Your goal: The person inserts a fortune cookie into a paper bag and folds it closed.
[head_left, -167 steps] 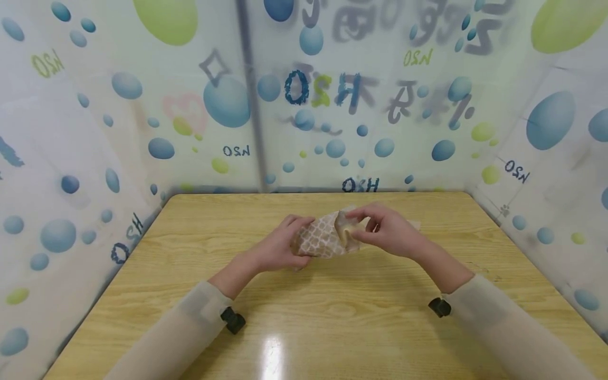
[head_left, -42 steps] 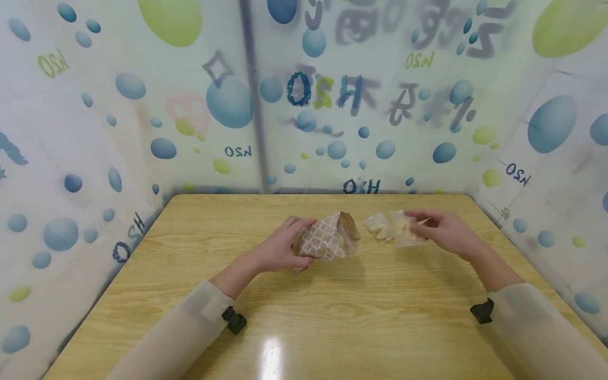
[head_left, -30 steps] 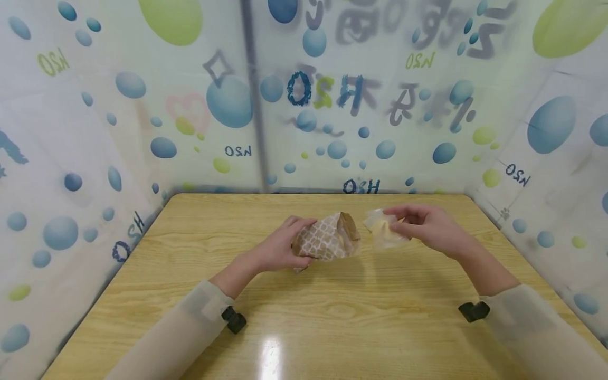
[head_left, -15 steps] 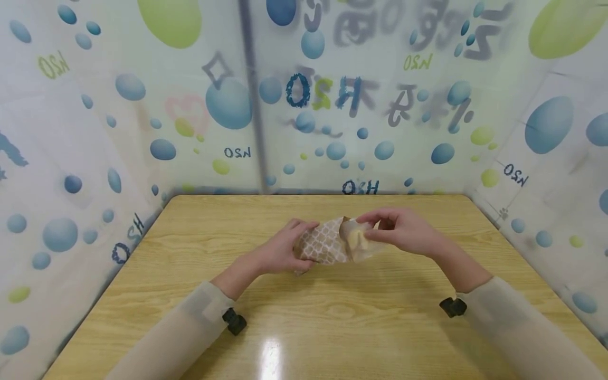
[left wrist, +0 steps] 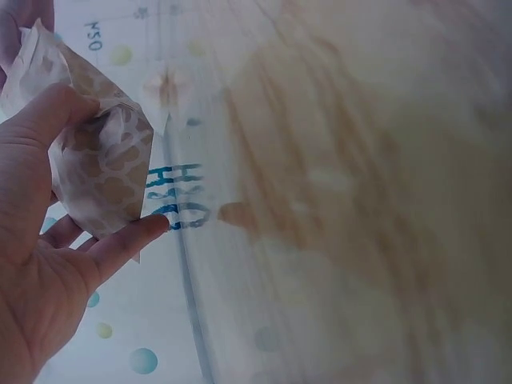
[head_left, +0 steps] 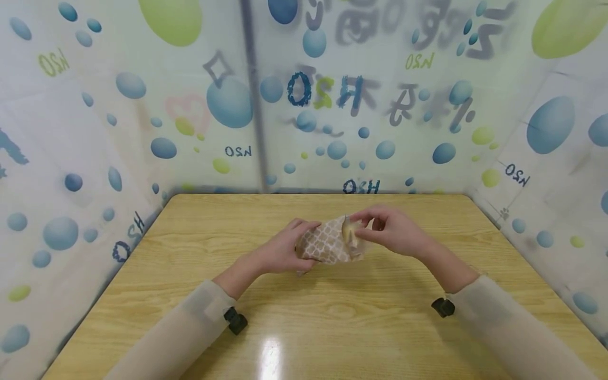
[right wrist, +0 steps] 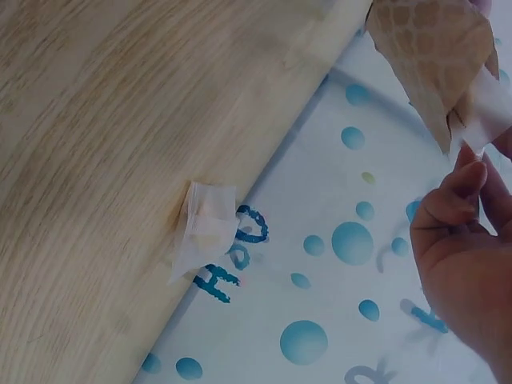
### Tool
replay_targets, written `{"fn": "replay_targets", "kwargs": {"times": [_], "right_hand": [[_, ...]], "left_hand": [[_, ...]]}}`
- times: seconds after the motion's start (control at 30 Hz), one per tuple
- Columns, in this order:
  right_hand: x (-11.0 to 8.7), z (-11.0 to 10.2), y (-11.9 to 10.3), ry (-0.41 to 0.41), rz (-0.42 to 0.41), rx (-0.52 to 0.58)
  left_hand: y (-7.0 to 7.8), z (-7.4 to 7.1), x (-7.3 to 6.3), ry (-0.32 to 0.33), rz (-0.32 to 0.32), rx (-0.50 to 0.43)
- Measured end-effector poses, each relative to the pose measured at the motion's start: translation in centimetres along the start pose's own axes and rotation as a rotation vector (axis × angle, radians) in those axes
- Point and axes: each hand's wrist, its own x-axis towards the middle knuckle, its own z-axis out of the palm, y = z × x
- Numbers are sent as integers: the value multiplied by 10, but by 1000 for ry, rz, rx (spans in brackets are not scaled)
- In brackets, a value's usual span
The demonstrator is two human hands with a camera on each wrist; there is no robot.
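My left hand (head_left: 285, 248) grips a brown paper bag (head_left: 326, 241) with a white lattice pattern, its thumb and fingers round the closed end. The bag lies sideways, mouth to the right, over the table. In the left wrist view, thumb and fingers close round the bag (left wrist: 104, 160). At the mouth, my right hand (head_left: 391, 232) pinches a small clear packet (head_left: 353, 237) with pale yellow contents, partly inside the opening. The right wrist view shows the right hand's (right wrist: 464, 232) thumb and finger pinching the packet's whitish film (right wrist: 490, 108) by the bag's edge.
A second clear packet (right wrist: 210, 224) lies on the wooden table near its far edge, hidden by the right hand in the head view. Fabric walls (head_left: 332, 121) printed with blue and green dots stand behind and beside the table (head_left: 304, 322).
My right hand reached a packet to the right, lifted it and carried it left into the bag's mouth. My left hand has kept its grip on the bag.
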Motion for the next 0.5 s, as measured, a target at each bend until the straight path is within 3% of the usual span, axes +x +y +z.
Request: {"fn": "replay_targets", "kwargs": {"times": [0.3, 0.5], "right_hand": [[3, 12, -1, 15, -25, -25], [-5, 5, 9, 92, -25, 39]], "left_hand": [[-1, 1, -1, 4, -10, 5], [-1, -2, -3, 26, -12, -10]]}}
